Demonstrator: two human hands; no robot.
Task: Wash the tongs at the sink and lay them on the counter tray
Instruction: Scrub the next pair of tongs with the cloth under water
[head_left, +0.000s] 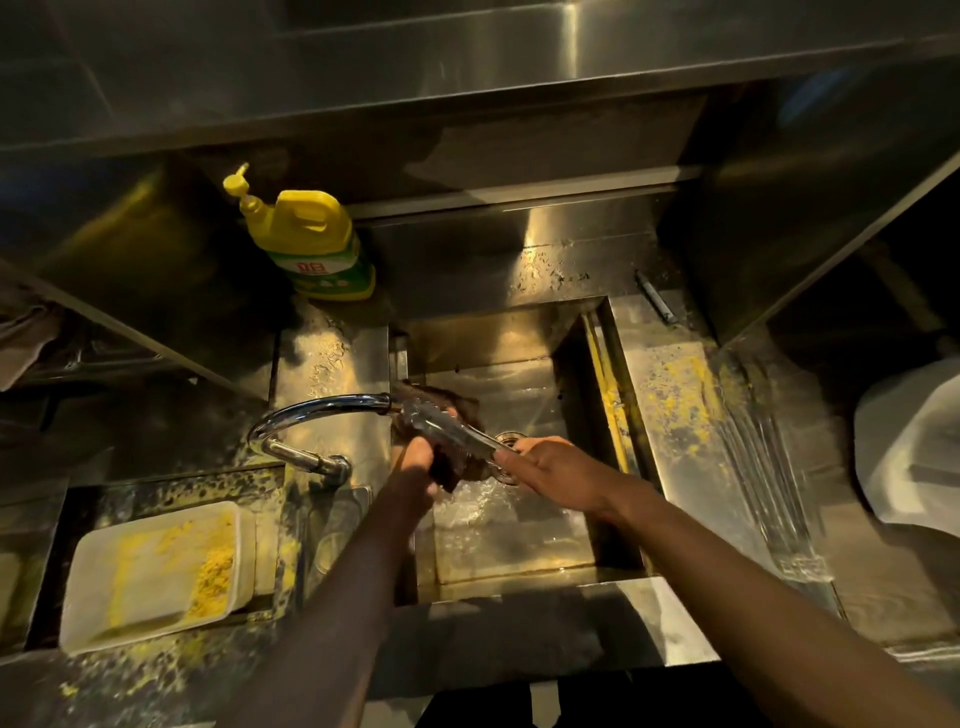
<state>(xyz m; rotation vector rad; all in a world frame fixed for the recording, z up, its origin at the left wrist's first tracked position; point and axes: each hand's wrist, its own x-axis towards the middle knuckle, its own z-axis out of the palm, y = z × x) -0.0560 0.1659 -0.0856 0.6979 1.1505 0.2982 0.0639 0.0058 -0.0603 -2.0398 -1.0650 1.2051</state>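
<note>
Over the sink, under the faucet: metal tongs held across the basin, well above its floor.

Right hand grips one end of the tongs, fingers curled round it. Which end, hinge or tips, I can't make out in this dim light.

Left hand clutches a dark cloth or scrub pad wrapped about the tongs' other stretch, close below the spout. The pad hides much of the metal there.

Water is pooled and rippling on the sink floor near the drain; the stream itself is not clearly visible.

Handling, as I judge it: bare steel, stiff, light enough for one hand, nothing fragile. Wet and likely soapy, so slick; a smooth arm could slide through a loose grip. If sprung, the two arms will want to spread, so hold both arms together near the middle or the hinge end, thumb across, rather than at the scalloped tips. A firm wrap beats a pinch here.

Washing looks mid-way; scrubbing step, nothing laid down yet.

Around: yellow detergent bottle at the back ledge, well apart from the hands. White tray dusted with yellow crumbs sits at the left, on the tabletop side of things; whether that is the tray meant, I can't say. Yellow powder is scattered on the wet steel right of the basin. A pen-like object lies beyond the far right corner.
</note>
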